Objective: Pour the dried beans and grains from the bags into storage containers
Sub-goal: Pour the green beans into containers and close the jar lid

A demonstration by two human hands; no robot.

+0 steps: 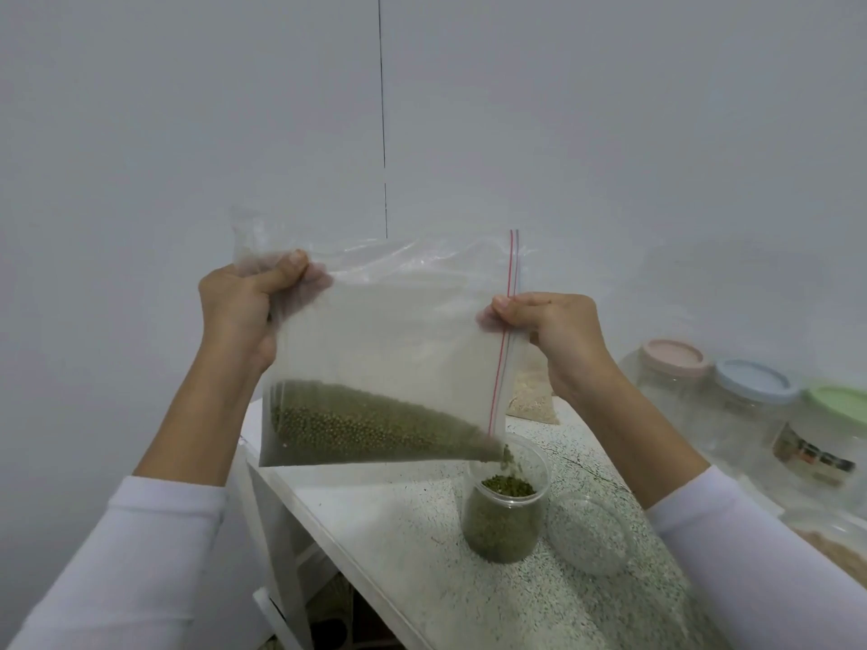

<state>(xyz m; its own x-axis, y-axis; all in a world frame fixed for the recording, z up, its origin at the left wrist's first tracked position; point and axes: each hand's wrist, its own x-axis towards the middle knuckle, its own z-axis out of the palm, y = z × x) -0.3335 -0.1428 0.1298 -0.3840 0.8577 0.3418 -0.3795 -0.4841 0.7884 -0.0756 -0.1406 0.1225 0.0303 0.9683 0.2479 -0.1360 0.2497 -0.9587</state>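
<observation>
A clear zip bag with a red seal strip is tilted in the air, its open corner down to the right. Green beans lie along its lower edge and spill from that corner into a small clear jar standing on the speckled counter. The jar is mostly full of green beans. My left hand grips the bag's upper left corner. My right hand pinches the bag at the seal strip on the right side.
The jar's clear lid lies right beside it. A bag of pale grain sits behind. Three big jars with pink, blue and green lids stand at the right. The counter edge runs diagonally; open shelving lies below.
</observation>
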